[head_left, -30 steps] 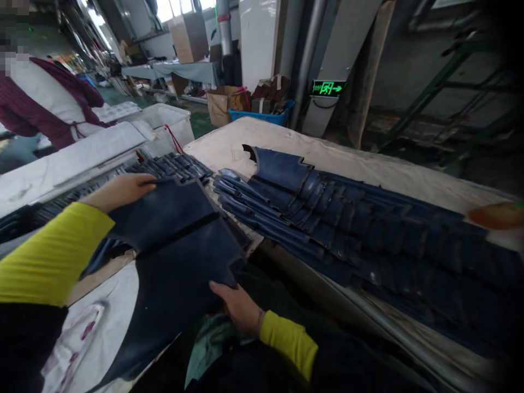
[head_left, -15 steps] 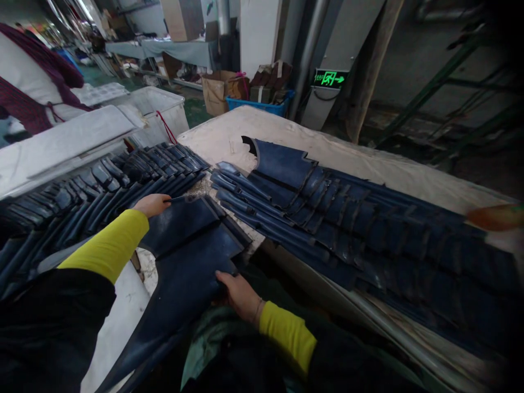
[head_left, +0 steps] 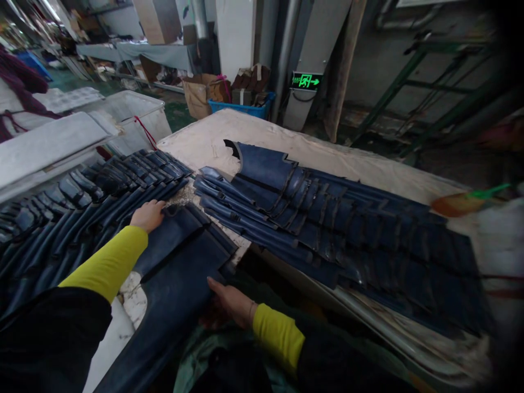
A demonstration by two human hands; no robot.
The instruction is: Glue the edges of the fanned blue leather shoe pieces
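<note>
A dark blue leather piece point(head_left: 180, 289) with a curved cut-out and a black strip across it lies before me, its lower end hanging toward my body. My left hand point(head_left: 148, 215) is closed on its far edge, fingertips partly hidden. At the near right edge, my right hand point(head_left: 233, 303) has its thumb on top and its fingers underneath, in shadow. Left of the piece, a row of folded blue leather pieces point(head_left: 94, 213) overlaps closely. To the right, flat blue leather pieces point(head_left: 347, 218) lie fanned out over one another.
The pale covered table point(head_left: 196, 131) stretches away, with a metal rail point(head_left: 380, 316) along its near side. Behind it stand a blue crate point(head_left: 245, 109), a cardboard box point(head_left: 196, 98) and a white bin point(head_left: 143, 112). An orange object point(head_left: 448, 204) sits far right. Part of another person shows at far left.
The view has swung rightward, so the surroundings sit farther left. Both hands stay at the same edges of the leather piece, and its far edge now curls up beside my left fingers.
</note>
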